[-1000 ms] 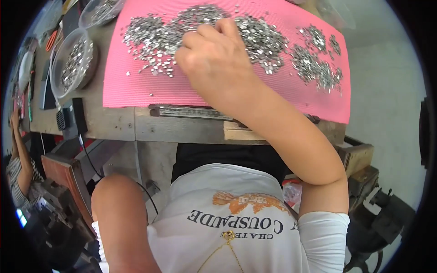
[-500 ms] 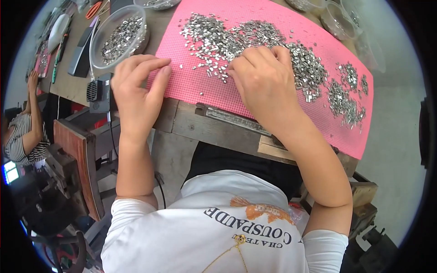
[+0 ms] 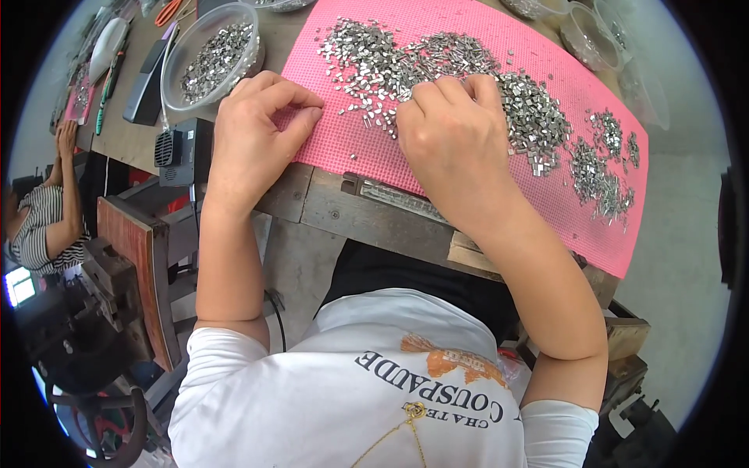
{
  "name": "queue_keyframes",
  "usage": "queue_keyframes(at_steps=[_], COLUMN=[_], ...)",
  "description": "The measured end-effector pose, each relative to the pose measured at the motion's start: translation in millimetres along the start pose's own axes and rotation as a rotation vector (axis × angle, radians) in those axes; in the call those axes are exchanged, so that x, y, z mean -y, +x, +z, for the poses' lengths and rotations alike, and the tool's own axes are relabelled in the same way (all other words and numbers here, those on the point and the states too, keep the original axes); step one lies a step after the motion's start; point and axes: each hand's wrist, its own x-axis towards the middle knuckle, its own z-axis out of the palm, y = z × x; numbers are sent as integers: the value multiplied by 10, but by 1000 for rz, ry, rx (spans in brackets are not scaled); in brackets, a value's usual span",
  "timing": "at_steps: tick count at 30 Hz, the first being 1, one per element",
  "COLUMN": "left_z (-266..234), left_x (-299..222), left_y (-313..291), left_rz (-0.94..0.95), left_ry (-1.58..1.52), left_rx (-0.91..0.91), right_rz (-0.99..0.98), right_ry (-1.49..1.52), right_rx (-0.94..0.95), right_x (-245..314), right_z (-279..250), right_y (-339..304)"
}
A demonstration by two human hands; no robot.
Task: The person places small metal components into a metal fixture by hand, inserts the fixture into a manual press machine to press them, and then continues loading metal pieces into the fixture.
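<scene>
My left hand (image 3: 253, 140) is over the left edge of a pink textured mat (image 3: 367, 152). Its thumb and forefinger are pinched together, and whatever lies between them is too small or hidden to make out. My right hand (image 3: 456, 144) rests at the near side of a wide spread of small silvery metal pieces (image 3: 359, 51). Those fingers are curled downward with the tips hidden behind the hand, so what they hold does not show. More metal pieces (image 3: 538, 121) lie right of this hand. A smaller heap of thin silvery pieces (image 3: 597, 179) sits near the mat's right end.
A clear round tub (image 3: 253, 58) of metal pieces stands left of the mat; more clear tubs (image 3: 589, 39) stand at the far right. A black device with a grille (image 3: 183, 152) hangs at the wooden bench's near edge (image 3: 335, 210). Another person (image 3: 51, 210) sits far left.
My left hand has moved slightly right over the mat, its thumb and forefinger closing where a loose metal piece lay. My right hand stays at the pile, its fingers drawn in slightly.
</scene>
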Motion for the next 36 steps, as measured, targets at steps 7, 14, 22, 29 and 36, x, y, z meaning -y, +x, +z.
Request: queue_keyframes(at_steps=[7, 14, 22, 29, 36], left_z=[50, -48, 291, 773, 1069], left_x=[-76, -211, -943, -1549, -1664], left_y=[-20, -181, -351, -460, -501], left_rz=[63, 106, 204, 513, 589], left_ry=[146, -13, -291, -250, -164], left_rx=[-23, -94, 64, 202, 167], right_rz=[44, 348, 678, 507, 400], right_ry=[-66, 380, 508, 365, 268], right_rx=[-19, -79, -93, -220, -257], right_x=[-6, -243, -336, -219, -226], right_z=[59, -515, -1104, -1001, -871], right_y=[-24, -483, -1645, -1904, -1885])
